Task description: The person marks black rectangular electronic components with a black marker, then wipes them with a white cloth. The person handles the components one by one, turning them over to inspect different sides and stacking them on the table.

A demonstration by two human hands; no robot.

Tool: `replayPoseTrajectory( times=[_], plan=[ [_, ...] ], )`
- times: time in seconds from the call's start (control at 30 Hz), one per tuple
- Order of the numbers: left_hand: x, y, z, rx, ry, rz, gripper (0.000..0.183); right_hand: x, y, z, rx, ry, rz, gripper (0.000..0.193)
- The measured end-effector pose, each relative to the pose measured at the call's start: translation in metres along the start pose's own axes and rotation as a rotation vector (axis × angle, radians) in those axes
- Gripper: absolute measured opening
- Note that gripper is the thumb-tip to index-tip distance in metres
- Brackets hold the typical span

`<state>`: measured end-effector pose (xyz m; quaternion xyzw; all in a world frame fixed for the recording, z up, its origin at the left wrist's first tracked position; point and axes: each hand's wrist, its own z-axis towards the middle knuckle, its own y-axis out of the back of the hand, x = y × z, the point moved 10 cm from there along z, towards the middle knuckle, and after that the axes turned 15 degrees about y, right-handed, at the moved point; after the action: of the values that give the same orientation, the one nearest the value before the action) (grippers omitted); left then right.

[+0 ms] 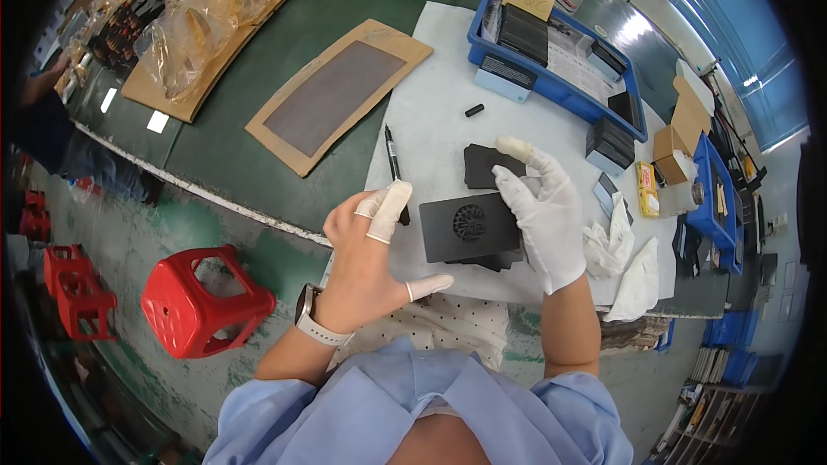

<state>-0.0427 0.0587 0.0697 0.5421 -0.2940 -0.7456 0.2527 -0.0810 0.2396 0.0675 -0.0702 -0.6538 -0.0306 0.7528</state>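
Observation:
My right hand (543,215), in a white glove, holds a flat black rectangular plate (465,226) with a round fan-like grille by its right edge. My left hand (372,250) is bare except for white finger cots. It hovers open just left of the plate, fingers spread, not touching it. More black plates lie under the held one, and another black plate (484,164) lies just beyond on the white sheet (435,112). A black marker pen (394,168) lies on the sheet near my left fingertips.
A blue bin (551,86) with black parts stands at the back of the green table (258,142). A cardboard-framed grey pad (336,95) lies to the left. Crumpled white cloths (624,263) lie to the right. A red stool (202,297) stands on the floor.

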Motion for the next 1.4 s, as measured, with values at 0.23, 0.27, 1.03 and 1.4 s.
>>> replayPoseTrajectory(
  times=[0.23, 0.27, 1.03, 1.4],
  plan=[
    [0.007, 0.008, -0.002, -0.058, -0.001, -0.056, 0.101, -0.004, 0.005, 0.002, -0.002, 0.043, -0.054, 0.034],
    [0.007, 0.008, -0.001, -0.056, -0.001, -0.059, 0.101, -0.005, 0.005, 0.002, 0.001, 0.046, -0.065, 0.034],
    [0.007, 0.029, -0.002, -0.157, -0.095, -0.136, 0.079, 0.016, 0.02, 0.006, -0.053, 0.006, -0.126, 0.028],
    [0.012, 0.03, -0.002, -0.155, -0.092, -0.211, 0.079, 0.017, 0.027, 0.007, -0.076, 0.071, -0.202, 0.028]
  ],
)
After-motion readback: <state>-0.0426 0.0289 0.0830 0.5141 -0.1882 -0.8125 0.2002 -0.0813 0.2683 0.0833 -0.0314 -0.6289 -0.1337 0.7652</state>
